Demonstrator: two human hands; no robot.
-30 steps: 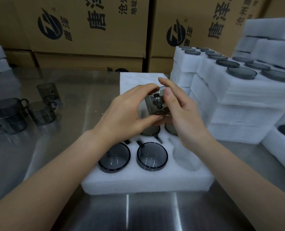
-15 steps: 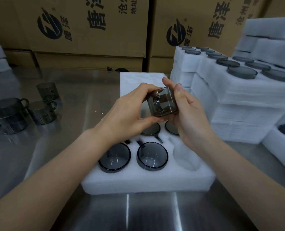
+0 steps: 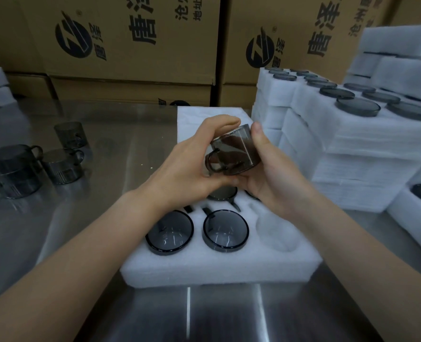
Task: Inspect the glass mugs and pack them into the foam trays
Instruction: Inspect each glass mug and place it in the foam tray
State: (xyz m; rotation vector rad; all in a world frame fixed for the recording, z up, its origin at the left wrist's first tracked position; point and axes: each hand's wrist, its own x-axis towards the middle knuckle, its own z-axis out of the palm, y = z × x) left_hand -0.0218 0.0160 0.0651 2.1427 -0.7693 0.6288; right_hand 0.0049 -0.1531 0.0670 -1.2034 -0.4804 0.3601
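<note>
Fingers of the left hand (image 3: 187,166) and right hand (image 3: 271,174) curl round a smoky glass mug (image 3: 231,151) above the foam tray (image 3: 204,270), apparently tilted.

Dim, cool indoor light, wide-angle view.
Glare streaks the steel table (image 3: 224,317) below the left hand (image 3: 180,169); frame edges bow.

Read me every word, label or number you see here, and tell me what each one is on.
"唐泽": large on the left cardboard box, small beside its round logo.
"唐泽": same on the right cardboard box.
"沧州": smaller, on both boxes, cut off at the top.
"地址": left box, rest cut off.
Lower box: print hidden, unreadable.
Mug, foam trays: no text.
</note>
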